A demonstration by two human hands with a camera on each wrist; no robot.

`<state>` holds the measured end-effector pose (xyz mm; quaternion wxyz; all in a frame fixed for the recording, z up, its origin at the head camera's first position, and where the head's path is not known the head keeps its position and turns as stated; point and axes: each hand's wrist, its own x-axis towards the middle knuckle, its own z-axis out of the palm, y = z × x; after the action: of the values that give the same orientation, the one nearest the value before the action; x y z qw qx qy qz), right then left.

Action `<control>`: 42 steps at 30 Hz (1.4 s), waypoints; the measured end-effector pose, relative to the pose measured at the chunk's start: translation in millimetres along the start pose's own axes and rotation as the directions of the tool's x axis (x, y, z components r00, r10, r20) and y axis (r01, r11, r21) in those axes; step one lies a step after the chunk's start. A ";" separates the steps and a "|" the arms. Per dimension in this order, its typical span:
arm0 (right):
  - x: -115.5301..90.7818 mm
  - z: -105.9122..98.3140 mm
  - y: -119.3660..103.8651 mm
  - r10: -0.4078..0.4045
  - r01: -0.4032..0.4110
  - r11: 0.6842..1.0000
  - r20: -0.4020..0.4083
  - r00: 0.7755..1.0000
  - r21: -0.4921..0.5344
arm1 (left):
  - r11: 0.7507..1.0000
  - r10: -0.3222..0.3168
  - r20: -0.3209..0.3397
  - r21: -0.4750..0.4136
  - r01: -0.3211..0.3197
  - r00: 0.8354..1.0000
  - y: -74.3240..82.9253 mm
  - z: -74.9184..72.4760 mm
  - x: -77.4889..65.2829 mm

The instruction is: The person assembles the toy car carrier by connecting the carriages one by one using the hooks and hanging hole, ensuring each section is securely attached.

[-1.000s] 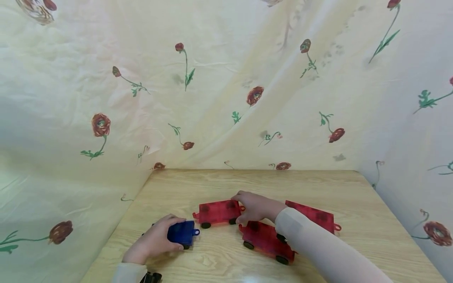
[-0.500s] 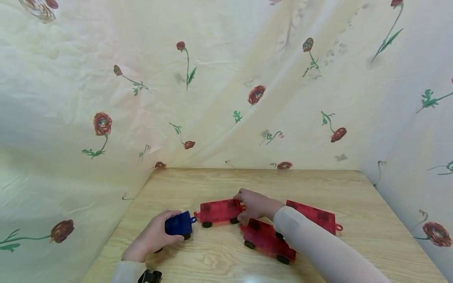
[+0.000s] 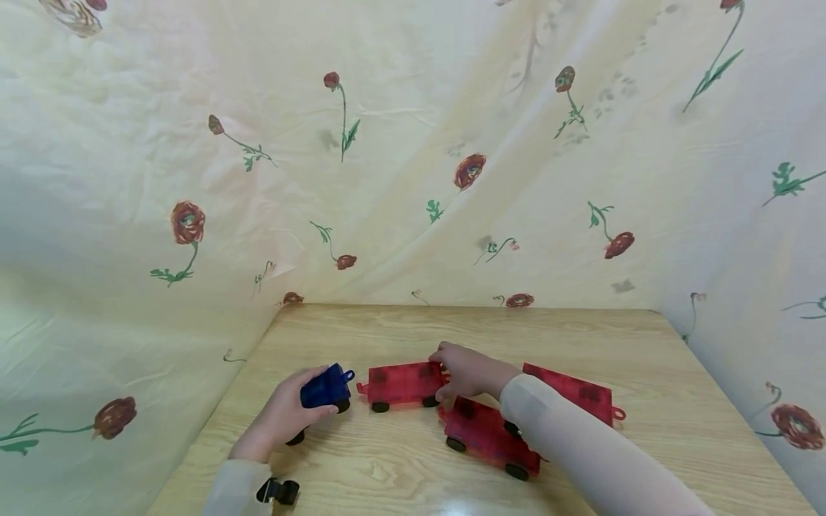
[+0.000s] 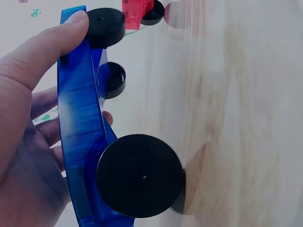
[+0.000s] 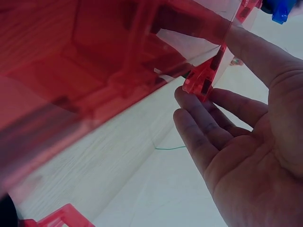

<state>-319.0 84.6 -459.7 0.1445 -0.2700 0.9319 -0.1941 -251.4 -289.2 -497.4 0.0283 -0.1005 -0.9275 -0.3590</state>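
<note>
A translucent blue toy train car (image 3: 325, 387) with black wheels and a loop on its right end is gripped by my left hand (image 3: 277, 416). In the left wrist view the thumb lies along the blue side next to a wheel, with fingers behind. The car stands tilted, its loop just short of the hook on a red toy train car (image 3: 401, 383). My right hand (image 3: 476, 370) holds that red car at its right end, thumb in front and fingers behind. In the right wrist view this red car (image 5: 208, 73) shows between thumb and fingers.
A second red car (image 3: 487, 436) lies slanted just in front of my right hand. Partly behind the right sleeve sits a third red car (image 3: 581, 395). All are on a wooden table (image 3: 361, 473), with flowered cloth (image 3: 400, 215) hanging behind and at both sides.
My left hand has carried the blue car away from me and tilted it, bringing its loop nearer the red car's hook. The right hand keeps its hold and has hardly moved.
</note>
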 end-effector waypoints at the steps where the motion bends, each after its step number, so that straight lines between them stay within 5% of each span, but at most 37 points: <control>1: 0.3 -0.2 0.1 0.000 0.000 1.000 -0.002 1.000 -0.001 | 1.000 0.003 -0.004 0.007 -0.003 1.000 0.0 0.3 1.4; 18: -0.4 -0.9 0.9 -0.001 0.001 1.000 -0.011 1.000 -0.010 | 0.991 0.047 -0.017 0.126 -0.045 0.999 8.4 9.8 15.3; 42: -2.4 -1.6 -0.8 0.004 -0.004 1.000 -0.007 1.000 -0.031 | 0.990 0.040 0.027 0.135 -0.043 0.999 6.9 13.2 17.2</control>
<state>-317.3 85.8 -457.5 0.1376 -0.2698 0.9358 -0.1803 -266.6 -272.5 -500.4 0.0311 -0.1222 -0.9477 -0.2932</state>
